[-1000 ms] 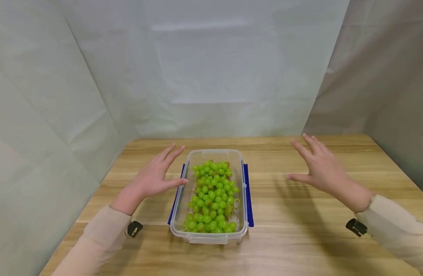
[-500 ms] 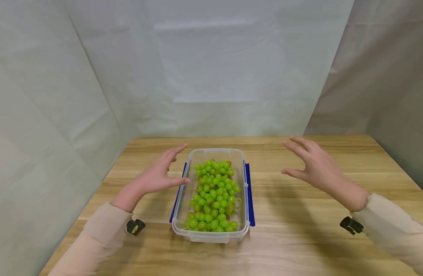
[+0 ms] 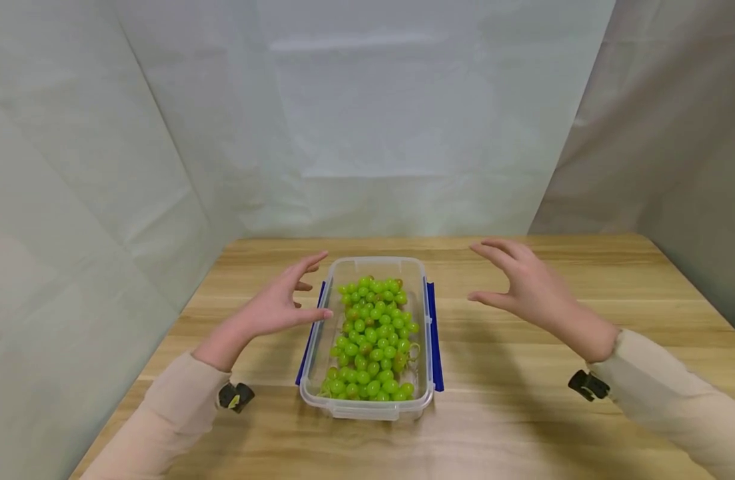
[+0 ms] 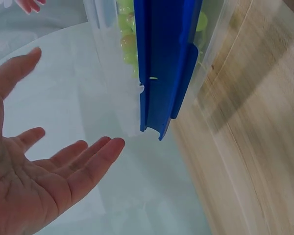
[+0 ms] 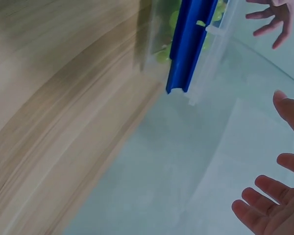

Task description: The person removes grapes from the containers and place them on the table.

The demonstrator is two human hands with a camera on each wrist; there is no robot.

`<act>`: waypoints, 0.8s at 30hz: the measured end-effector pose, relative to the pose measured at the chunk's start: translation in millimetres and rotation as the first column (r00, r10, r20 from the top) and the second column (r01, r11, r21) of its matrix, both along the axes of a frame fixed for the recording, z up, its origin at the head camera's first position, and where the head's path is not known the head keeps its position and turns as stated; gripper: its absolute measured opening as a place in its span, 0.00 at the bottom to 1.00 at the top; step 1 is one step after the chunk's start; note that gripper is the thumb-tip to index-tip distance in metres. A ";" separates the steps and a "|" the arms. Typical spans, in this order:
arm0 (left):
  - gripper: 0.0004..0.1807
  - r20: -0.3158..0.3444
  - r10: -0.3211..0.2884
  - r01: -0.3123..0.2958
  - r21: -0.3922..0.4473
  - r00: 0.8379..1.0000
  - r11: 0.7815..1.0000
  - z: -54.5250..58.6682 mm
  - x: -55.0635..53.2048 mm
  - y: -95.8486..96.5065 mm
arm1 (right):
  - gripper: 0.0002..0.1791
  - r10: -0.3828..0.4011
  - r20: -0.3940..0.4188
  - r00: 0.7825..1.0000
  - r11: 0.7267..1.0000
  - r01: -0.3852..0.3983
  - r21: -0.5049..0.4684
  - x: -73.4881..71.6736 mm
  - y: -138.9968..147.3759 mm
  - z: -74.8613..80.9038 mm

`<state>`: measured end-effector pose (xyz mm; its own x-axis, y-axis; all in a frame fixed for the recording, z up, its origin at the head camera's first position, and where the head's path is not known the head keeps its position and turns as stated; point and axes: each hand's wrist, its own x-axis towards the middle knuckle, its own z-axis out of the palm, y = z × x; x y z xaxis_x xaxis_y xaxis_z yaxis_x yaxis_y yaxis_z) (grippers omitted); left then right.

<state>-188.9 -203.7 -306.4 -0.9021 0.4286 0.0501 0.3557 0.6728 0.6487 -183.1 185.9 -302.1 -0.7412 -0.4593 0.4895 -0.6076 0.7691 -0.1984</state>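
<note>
head view: left hand (image 3: pixel 276 305) beside container (image 3: pixel 365 413) of green grapes (image 3: pixel 373 345).

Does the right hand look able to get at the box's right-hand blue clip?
Likely yes: the right hand is empty, out on that side, and only bare table shows between it and the blue clip.
</note>
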 end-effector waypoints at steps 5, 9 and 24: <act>0.47 0.026 0.010 -0.010 0.009 1.000 1.000 2.1 0.7 0.2 | 0.38 -0.007 0.031 0.999 1.000 0.008 -0.004 0.5 -7.9 1.7; 0.45 0.051 0.020 -0.020 0.001 0.999 1.000 2.0 1.5 -2.0 | 0.37 -0.006 0.039 0.999 1.000 0.006 0.003 -0.2 -15.2 1.6; 0.42 0.138 0.060 -0.065 0.033 0.989 0.997 -1.1 0.7 -4.6 | 0.38 0.066 0.104 0.992 0.997 -0.062 -0.040 1.0 -45.0 -2.2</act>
<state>-188.2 -208.3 -307.5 -0.9265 0.3713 -0.0608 0.2200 0.6656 0.7132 -182.1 140.9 -304.3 -0.7593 -0.4907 0.4275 -0.6294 0.7206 -0.2909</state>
